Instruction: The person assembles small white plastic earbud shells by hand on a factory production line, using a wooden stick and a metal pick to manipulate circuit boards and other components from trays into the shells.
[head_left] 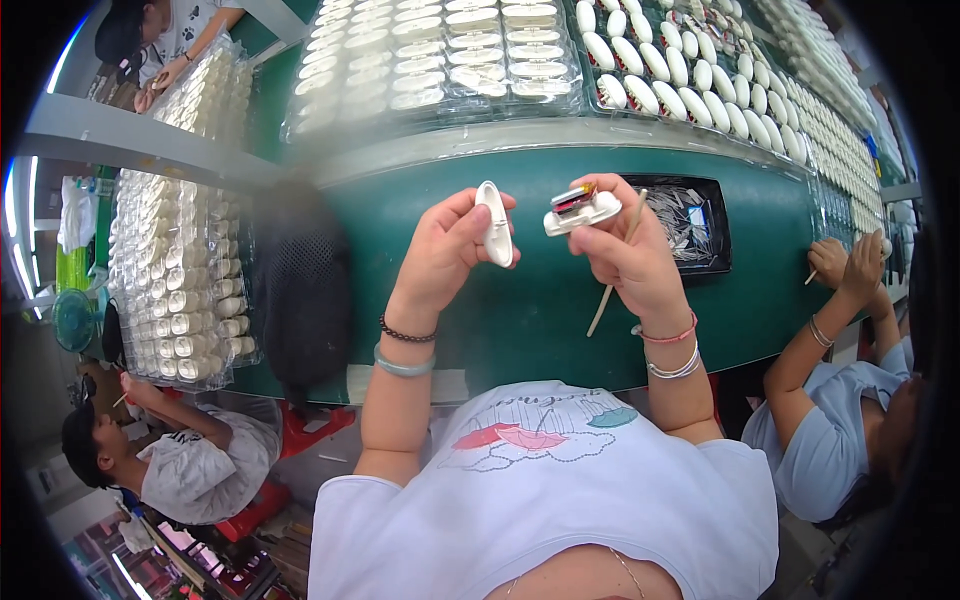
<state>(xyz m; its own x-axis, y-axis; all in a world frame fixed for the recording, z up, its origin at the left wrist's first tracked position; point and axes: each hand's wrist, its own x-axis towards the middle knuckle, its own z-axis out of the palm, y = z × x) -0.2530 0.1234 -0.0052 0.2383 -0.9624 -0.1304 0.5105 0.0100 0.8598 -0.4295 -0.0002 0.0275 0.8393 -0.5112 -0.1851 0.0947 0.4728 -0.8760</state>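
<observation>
Pinched in my left hand (452, 235) is a white oval plastic cover (495, 222), its hollow inner side showing. My right hand (630, 245) grips a white plastic housing (592, 214) with a small electronic assembly of red, yellow and dark parts on top. A thin pale wooden stick (603, 305) also passes through my right hand, slanting down toward the bench. The two white pieces are held apart, a short gap between them, above the green bench top. Just beyond my right wrist lies a black tray (727, 225) of small clear and metallic pieces.
Clear trays of white shells (480, 50) line the back, with rounded white units (690, 75) at right. More stacked shell trays (180, 280) and a dark mesh-covered object (305, 290) stand left. A co-worker's hands (850, 265) work at right; other people sit at left.
</observation>
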